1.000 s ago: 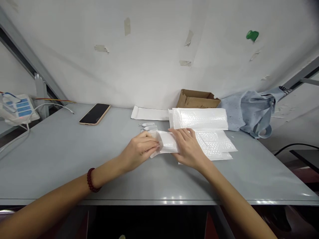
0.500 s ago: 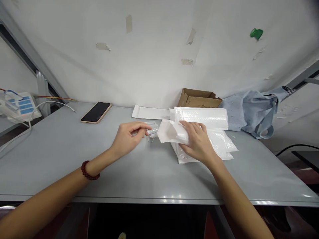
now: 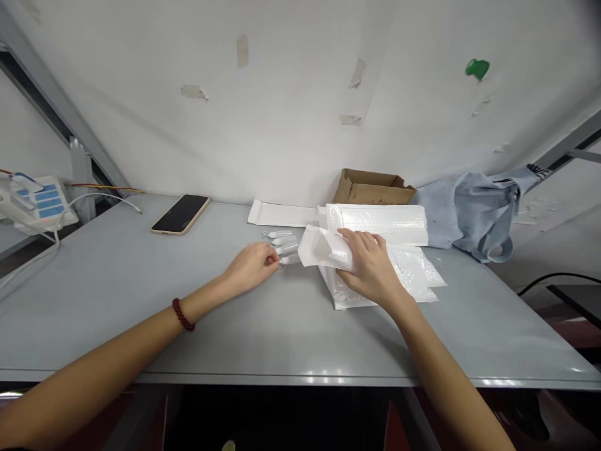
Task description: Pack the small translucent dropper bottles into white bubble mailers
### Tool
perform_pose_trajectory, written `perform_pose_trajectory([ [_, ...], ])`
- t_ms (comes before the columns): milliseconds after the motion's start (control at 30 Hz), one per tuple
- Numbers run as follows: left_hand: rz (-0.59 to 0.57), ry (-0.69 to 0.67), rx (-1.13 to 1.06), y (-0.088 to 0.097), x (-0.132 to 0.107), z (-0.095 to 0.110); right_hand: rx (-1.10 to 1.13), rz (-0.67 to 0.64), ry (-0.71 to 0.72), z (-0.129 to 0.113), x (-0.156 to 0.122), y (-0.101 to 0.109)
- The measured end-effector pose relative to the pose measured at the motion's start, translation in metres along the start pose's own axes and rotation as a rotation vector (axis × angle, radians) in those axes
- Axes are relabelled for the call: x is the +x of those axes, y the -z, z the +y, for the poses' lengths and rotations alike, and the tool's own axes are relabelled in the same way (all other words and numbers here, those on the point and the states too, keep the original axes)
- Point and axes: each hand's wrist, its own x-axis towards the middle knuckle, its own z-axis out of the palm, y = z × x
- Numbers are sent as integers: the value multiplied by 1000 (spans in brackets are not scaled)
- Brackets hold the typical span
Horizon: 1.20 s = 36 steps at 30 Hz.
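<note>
My right hand (image 3: 369,266) grips a white bubble mailer (image 3: 322,248), holding its open mouth up toward the left. It rests over a stack of white bubble mailers (image 3: 404,263) on the grey table (image 3: 141,300). My left hand (image 3: 251,266) lies on the table with its fingers pinched on a small clear packet (image 3: 287,259). Several more small clear packets (image 3: 280,238) lie just behind it. A dark red bead bracelet (image 3: 183,314) circles my left wrist.
A phone (image 3: 181,213) lies face up at the back left. A flat white envelope (image 3: 282,214) and a brown cardboard box (image 3: 370,185) sit by the wall. A blue cloth bag (image 3: 474,207) is at the right. A white device with cables (image 3: 35,200) stands far left.
My right hand has lifted one mailer off the stack and opened it leftward. My left hand let go of the mailer, reached to the small packets and now pinches one on the table.
</note>
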Motion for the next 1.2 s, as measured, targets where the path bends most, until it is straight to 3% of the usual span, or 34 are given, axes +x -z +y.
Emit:
perform_pose_trajectory([
  [133,-194,231,-361,33,-2,-2,3,-6,-1,0,0,2],
  [233,-221,308,-564,56,-2,-8,-6,-34,0,0,0,2],
  [333,-189,317,-758,66,-2,-10,-28,-47,6,-1,0,1],
  [500,-79,211,-843,52,-7,9,-73,-21,57,-5,-2,-4],
  [700,63,15,-570,23,-21,37,-73,-9,161,-20,-5,-11],
  [800,141,-162,-440,12,-26,42,-68,-19,196,-27,-6,-13],
  [900,172,-250,-366,4,-28,43,-63,-28,220,-30,-7,-15],
  [1067,158,-212,-354,-3,-30,46,-66,-29,237,-32,-7,-19],
  [1200,50,-38,-593,-2,-32,50,-52,-34,248,-35,-7,-19],
])
